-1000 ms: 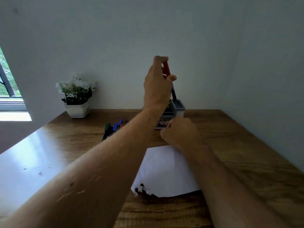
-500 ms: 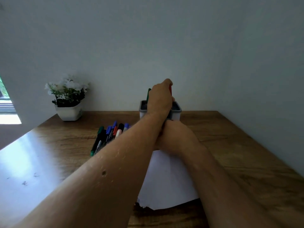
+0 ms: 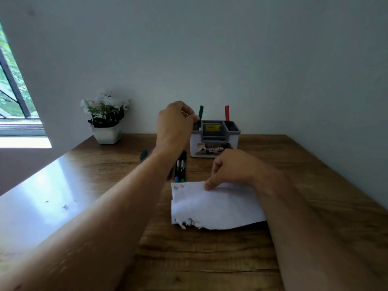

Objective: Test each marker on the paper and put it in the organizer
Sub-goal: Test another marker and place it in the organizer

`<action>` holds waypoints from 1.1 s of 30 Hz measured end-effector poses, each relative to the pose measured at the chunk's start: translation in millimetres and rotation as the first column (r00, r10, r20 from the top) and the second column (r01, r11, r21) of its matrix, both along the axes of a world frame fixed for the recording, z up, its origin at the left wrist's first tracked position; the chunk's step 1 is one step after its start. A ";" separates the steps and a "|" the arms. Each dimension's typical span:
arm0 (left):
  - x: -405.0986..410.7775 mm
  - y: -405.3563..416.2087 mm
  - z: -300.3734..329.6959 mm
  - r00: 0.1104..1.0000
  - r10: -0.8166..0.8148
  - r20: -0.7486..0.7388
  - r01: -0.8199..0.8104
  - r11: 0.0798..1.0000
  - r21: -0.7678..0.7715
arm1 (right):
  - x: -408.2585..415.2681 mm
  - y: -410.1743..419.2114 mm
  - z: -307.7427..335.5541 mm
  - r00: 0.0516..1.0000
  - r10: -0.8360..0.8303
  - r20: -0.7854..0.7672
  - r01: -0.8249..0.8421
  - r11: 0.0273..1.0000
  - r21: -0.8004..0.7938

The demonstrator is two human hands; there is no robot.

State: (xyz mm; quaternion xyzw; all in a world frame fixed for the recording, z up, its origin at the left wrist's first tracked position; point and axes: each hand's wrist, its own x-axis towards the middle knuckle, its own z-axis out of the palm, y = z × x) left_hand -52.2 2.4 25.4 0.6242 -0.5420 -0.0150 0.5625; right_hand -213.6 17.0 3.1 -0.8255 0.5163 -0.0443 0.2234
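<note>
A white-and-grey organizer (image 3: 214,152) stands at the back of the wooden table. A green marker (image 3: 201,114) stands in its left compartment and a red marker (image 3: 227,113) in its right one. My left hand (image 3: 175,123) hovers just left of the organizer, fingers curled, with nothing visible in it. My right hand (image 3: 233,168) rests on the top edge of the white paper (image 3: 216,204), thumb pressing it down. Small coloured scribbles (image 3: 178,187) mark the paper's top left corner. Several markers (image 3: 181,164) lie beside the paper, partly hidden under my left forearm.
A potted white-flowered plant (image 3: 107,122) sits at the back left near the wall. One green-capped marker (image 3: 143,154) lies apart to the left. The paper's near edge is torn. A window is at far left; walls close the back and right.
My left hand came down with the red marker, left it standing in the organizer's right compartment, and drew back to the left. My right hand stayed on the paper.
</note>
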 end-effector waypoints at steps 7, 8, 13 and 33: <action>6.8 26.4 -28.7 0.994 0.017 0.112 -0.034 0.987 0.155 | -7.0 -0.4 -0.8 0.998 -0.054 0.014 0.054 0.998 0.015; 7.3 27.8 -30.4 0.989 0.023 0.145 -0.049 0.983 0.176 | -6.8 -0.9 -1.1 0.999 -0.047 0.014 0.047 0.999 0.009; 16.6 28.1 -32.4 0.964 0.019 0.265 -0.112 0.935 0.338 | -2.4 -2.2 -0.3 0.991 0.034 0.129 -0.011 0.985 -0.172; 6.8 7.8 -41.1 0.813 0.051 0.580 -0.395 0.780 0.486 | 11.5 -9.4 -10.6 0.988 0.083 0.130 -0.025 0.918 -0.396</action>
